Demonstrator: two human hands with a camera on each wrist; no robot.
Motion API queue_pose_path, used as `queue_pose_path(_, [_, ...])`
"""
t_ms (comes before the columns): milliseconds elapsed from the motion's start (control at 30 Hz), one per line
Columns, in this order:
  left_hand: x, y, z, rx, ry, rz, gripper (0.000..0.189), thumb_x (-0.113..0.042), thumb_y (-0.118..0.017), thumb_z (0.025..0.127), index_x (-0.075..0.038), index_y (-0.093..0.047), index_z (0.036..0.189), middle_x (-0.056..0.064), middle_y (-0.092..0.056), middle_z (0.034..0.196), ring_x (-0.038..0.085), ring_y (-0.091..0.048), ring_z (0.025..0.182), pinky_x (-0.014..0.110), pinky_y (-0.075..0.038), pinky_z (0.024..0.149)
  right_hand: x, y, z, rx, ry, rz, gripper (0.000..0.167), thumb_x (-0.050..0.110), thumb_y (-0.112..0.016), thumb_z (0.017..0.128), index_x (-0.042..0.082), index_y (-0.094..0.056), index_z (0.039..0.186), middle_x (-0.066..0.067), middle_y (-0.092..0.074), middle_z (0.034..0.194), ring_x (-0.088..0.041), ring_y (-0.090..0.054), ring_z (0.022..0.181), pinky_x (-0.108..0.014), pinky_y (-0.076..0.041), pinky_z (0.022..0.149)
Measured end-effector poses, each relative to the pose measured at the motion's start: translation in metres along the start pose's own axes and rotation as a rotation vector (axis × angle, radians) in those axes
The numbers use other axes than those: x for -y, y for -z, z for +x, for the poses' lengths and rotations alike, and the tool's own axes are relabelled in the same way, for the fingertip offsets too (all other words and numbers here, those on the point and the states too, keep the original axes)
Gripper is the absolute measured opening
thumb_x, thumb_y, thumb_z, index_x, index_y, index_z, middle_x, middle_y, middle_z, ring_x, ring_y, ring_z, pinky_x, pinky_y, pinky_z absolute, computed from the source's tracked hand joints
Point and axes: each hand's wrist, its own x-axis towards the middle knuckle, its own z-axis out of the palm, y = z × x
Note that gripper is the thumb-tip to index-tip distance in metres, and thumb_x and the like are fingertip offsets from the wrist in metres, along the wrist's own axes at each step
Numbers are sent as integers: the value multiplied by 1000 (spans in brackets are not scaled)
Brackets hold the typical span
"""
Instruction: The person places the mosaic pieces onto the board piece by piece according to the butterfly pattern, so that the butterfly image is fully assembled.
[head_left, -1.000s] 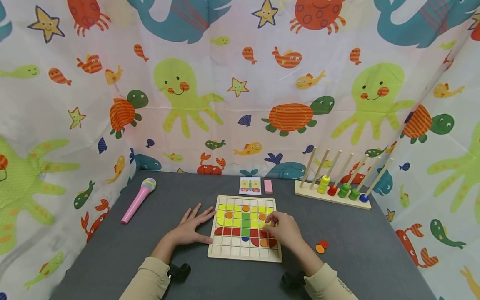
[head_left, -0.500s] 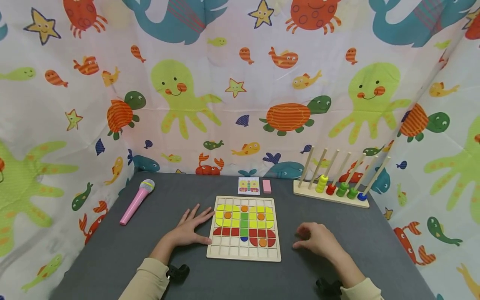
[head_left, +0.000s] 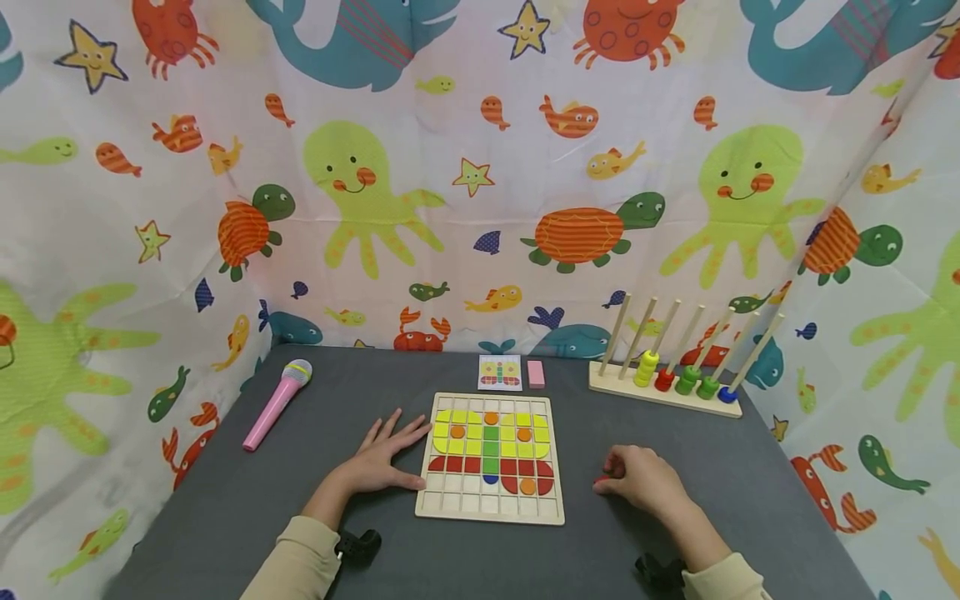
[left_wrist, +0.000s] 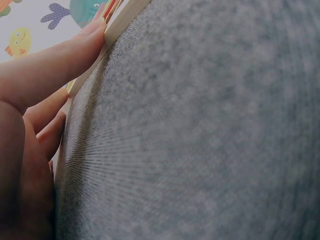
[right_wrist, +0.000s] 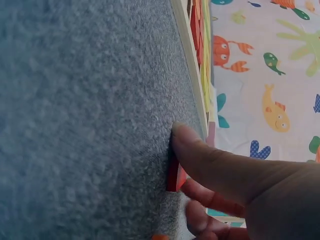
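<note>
A wooden grid board (head_left: pixel 491 505) lies on the table with yellow, green, orange, red and blue tiles in a butterfly pattern. My left hand (head_left: pixel 371 462) rests beside it, fingers spread, thumb and fingertips touching its left edge. The left wrist view shows the thumb (left_wrist: pixel 65 62) against that wooden edge. To the right of the board, my right hand (head_left: pixel 645 479) pinches a small red tile (right_wrist: pixel 174 176) between thumb and fingers, low over the table. An orange piece (right_wrist: pixel 160 237) shows at the bottom of the right wrist view. In the head view my hand hides it.
Behind the board lie a butterfly pattern card (head_left: pixel 499 372) and a pink block (head_left: pixel 536 374). A wooden peg stand (head_left: pixel 615 382) with coloured beads stands at the back right. At the left lies a pink toy microphone (head_left: pixel 274 408). A printed curtain (head_left: pixel 450 242) surrounds the grey table.
My right hand has moved from the board's right side out to the loose pieces on the right and has picked up a red tile. The left hand has stayed in place.
</note>
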Motion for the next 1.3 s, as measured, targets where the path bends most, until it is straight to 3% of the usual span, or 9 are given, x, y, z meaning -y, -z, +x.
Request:
queue_pose_path(133, [-1, 2, 1, 8, 1, -5, 102, -63, -78, 76, -29, -30, 160, 1, -19, 170, 37, 10, 157, 64, 11, 119, 2, -2, 3, -8, -9, 8, 33, 33, -92, 72, 17, -64, 74, 3, -56, 68, -14, -50, 64, -30, -38, 57])
queue_pose_path(267, [-4, 4, 1, 31, 17, -2, 102, -64, -78, 76, -31, -29, 160, -2, -17, 170, 36, 11, 157, 63, 11, 120, 11, -4, 7, -14, 32, 128, 29, 26, -91, 74, 16, -64, 75, 3, -58, 69, -13, -50, 65, -28, -39, 59])
queue_pose_path(467, [-5, 3, 0, 30, 43, 2, 102, -65, -77, 76, -34, -29, 160, -4, -16, 170, 34, 12, 157, 64, 11, 120, 45, -10, 13, -57, 28, 384, 22, 29, -86, 80, 15, -69, 84, 0, -69, 71, -17, -60, 65, -27, -44, 57])
queue_pose_path(567, [-5, 3, 0, 31, 46, 7, 103, -65, -77, 76, -32, -28, 160, -2, -16, 170, 36, 11, 157, 65, 10, 120, 68, -14, 15, -54, 100, 438, 20, 31, -83, 83, 15, -74, 90, 1, -71, 73, -18, -61, 66, -26, -47, 56])
queue_pose_path(700, [-7, 3, -1, 21, 34, -7, 103, -63, -78, 76, -28, -31, 160, 0, -18, 170, 38, 10, 156, 65, 9, 119, 97, -24, 17, -20, 255, 428, 17, 28, -78, 90, 15, -79, 100, 4, -72, 83, -14, -59, 72, -24, -52, 59])
queue_pose_path(800, [-8, 3, -1, 16, 40, -15, 102, -63, -78, 75, -29, -32, 160, -2, -19, 170, 36, 10, 157, 64, 10, 120, 115, -33, 20, 17, 312, 429, 15, 24, -75, 92, 13, -78, 102, 4, -74, 85, -12, -62, 73, -23, -55, 61])
queue_pose_path(1033, [-10, 4, -1, 33, 58, -14, 102, -64, -77, 76, -31, -30, 160, -4, -17, 170, 35, 12, 157, 65, 11, 119, 146, -57, 30, 53, 278, 375, 5, 26, -81, 87, 21, -81, 88, 10, -71, 80, -12, -59, 73, -25, -50, 63])
queue_pose_path(1300, [-10, 5, -1, 32, 58, -5, 101, -65, -77, 76, -32, -30, 160, -5, -17, 170, 35, 12, 157, 65, 11, 120, 162, -77, 36, 107, 225, 283, 11, 30, -85, 82, 23, -79, 76, 12, -67, 70, -13, -57, 72, -29, -47, 63])
